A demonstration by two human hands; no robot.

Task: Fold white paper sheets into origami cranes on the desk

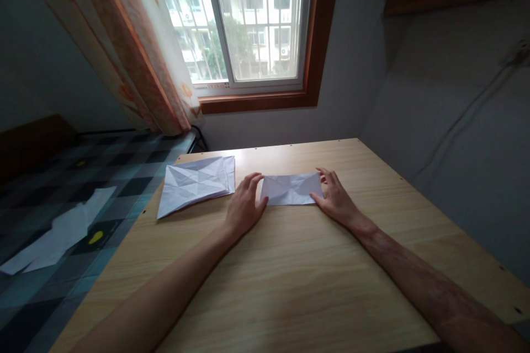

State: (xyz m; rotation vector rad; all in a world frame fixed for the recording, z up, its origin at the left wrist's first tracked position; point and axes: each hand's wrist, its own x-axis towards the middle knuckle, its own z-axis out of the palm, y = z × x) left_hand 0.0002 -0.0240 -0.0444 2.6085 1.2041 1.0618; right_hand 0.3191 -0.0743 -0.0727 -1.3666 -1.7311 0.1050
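A small folded white paper (291,188) lies flat on the wooden table (290,276), creased in diagonals. My left hand (244,203) rests at its left edge, fingers stretched over the corner and thumb against the near edge. My right hand (336,198) lies at its right edge, fingers flat and pressing the paper down. Neither hand lifts the paper.
A stack of crumpled, creased white sheets (196,183) lies at the table's far left. Left of the table is a bed with a checked cover (83,176) and loose white paper (62,231) on it. A window (248,16) and curtain (136,49) stand behind; a wall is to the right.
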